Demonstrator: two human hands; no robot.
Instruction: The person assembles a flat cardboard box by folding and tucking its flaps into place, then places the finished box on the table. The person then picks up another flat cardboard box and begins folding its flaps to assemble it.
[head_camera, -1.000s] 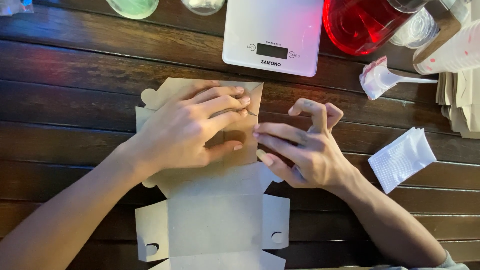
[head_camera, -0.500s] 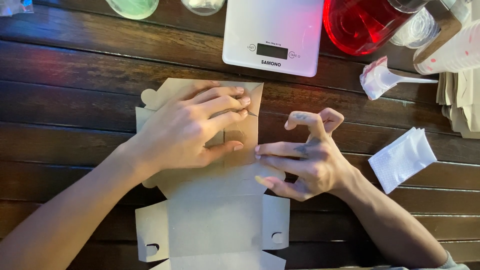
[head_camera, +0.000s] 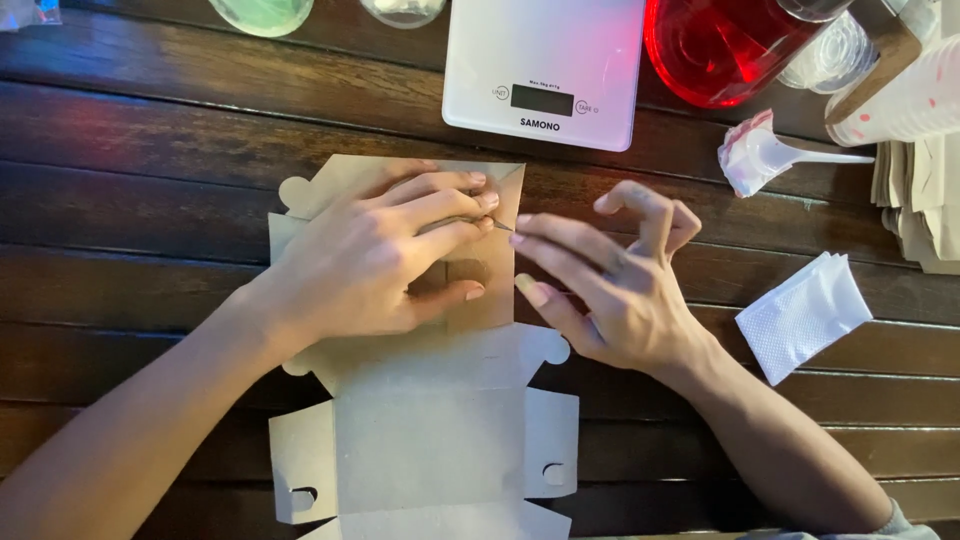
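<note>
Right hand (head_camera: 620, 290) fingers apparently now meet the carton's (head_camera: 430, 450) flap edge.

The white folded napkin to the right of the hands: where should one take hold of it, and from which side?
Probably grip the white folded napkin at its lower left corner, coming from the left, where the right hand is nearest. It lies flat on the wooden table, apart from other things, so a pinch at that pointed, free corner should lift it.
</note>
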